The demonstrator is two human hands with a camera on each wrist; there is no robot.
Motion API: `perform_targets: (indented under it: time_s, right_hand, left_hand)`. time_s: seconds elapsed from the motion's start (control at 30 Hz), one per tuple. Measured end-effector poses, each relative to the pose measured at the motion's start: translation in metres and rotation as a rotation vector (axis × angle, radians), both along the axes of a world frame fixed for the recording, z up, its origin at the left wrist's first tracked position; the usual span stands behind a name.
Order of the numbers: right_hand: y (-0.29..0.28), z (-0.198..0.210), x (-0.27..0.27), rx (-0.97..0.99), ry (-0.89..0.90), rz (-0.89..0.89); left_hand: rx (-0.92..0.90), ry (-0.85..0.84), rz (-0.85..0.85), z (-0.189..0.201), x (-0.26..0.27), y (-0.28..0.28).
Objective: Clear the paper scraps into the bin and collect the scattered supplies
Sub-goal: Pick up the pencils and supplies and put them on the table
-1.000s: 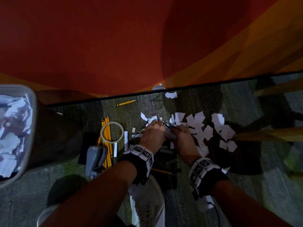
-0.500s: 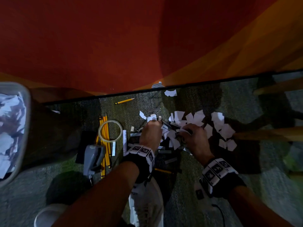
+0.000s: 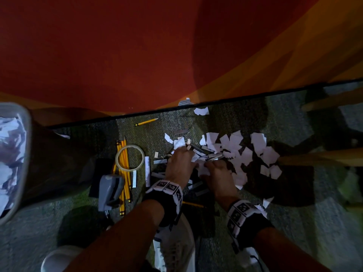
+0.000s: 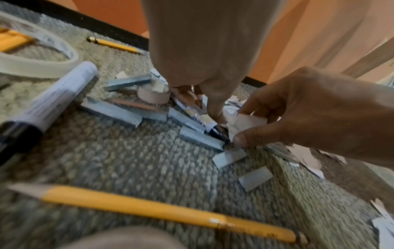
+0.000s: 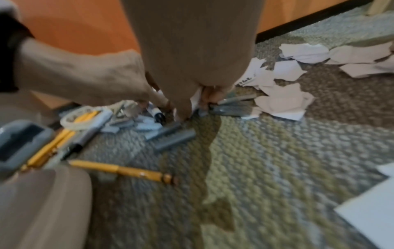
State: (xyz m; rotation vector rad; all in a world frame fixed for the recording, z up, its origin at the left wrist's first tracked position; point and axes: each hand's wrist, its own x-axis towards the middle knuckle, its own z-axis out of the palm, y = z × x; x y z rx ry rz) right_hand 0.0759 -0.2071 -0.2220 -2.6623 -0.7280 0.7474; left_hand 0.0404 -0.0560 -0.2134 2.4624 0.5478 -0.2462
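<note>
White paper scraps (image 3: 245, 152) lie strewn on the carpet, mixed with grey staple strips (image 4: 113, 112). My right hand (image 3: 216, 173) pinches one scrap (image 4: 251, 121) between thumb and fingers, just above the pile. Close on its left, my left hand (image 3: 180, 163) reaches down with bent fingers. One of its fingertips (image 4: 215, 114) touches paper beside a marker tip. The palm hides whether it holds anything. The bin (image 3: 21, 154), with paper in it, stands at the far left.
On the left lie yellow pencils (image 3: 123, 173), a tape ring (image 3: 129, 158), a grey stapler (image 3: 111, 189) and a white marker (image 4: 49, 101). One loose pencil (image 4: 160, 212) lies near my wrists, another (image 3: 146, 122) by the black baseboard. My shoe (image 3: 172, 248) is below.
My right hand has come back left from the scrap pile to the left hand, now pinching a scrap. The left hand has stayed in place.
</note>
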Motion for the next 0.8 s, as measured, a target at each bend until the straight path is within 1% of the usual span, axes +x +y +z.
perform_targets:
  time_s: [0.13, 0.27, 0.33, 0.4, 0.5, 0.57, 0.63, 0.7, 0.8]
  right_hand:
    - [-0.010, -0.010, -0.003, 0.069, -0.123, 0.068]
    - [-0.015, -0.015, -0.001, 0.098, -0.123, 0.045]
    - [-0.015, -0.010, -0.001, 0.165, -0.127, 0.034]
    - [-0.015, 0.001, 0.003, 0.269, -0.116, -0.053]
    - [-0.014, 0.020, 0.013, 0.421, -0.024, -0.248]
    - [-0.011, 0.025, 0.019, 0.408, 0.032, -0.271]
    - [-0.002, 0.025, 0.024, 0.352, 0.083, -0.247]
    - [0.008, 0.019, 0.030, 0.304, 0.095, -0.178]
    - [0.021, 0.007, 0.032, 0.203, 0.097, -0.076]
  left_hand:
    - [-0.054, 0.000, 0.029, -0.007, -0.001, -0.002]
    - [-0.109, 0.023, 0.046, -0.009, 0.001, -0.005]
    - [-0.147, 0.030, 0.045, -0.009, 0.002, -0.004]
    - [-0.193, 0.012, 0.074, -0.008, 0.003, -0.002]
    - [-0.259, -0.050, 0.165, -0.013, 0.003, 0.009]
    - [-0.291, -0.047, 0.198, -0.012, 0.002, 0.019]
    - [-0.293, -0.030, 0.180, -0.009, 0.000, 0.032]
    - [-0.247, -0.033, 0.127, 0.001, 0.000, 0.044]
    - [-0.230, -0.032, 0.131, 0.013, -0.005, 0.058]
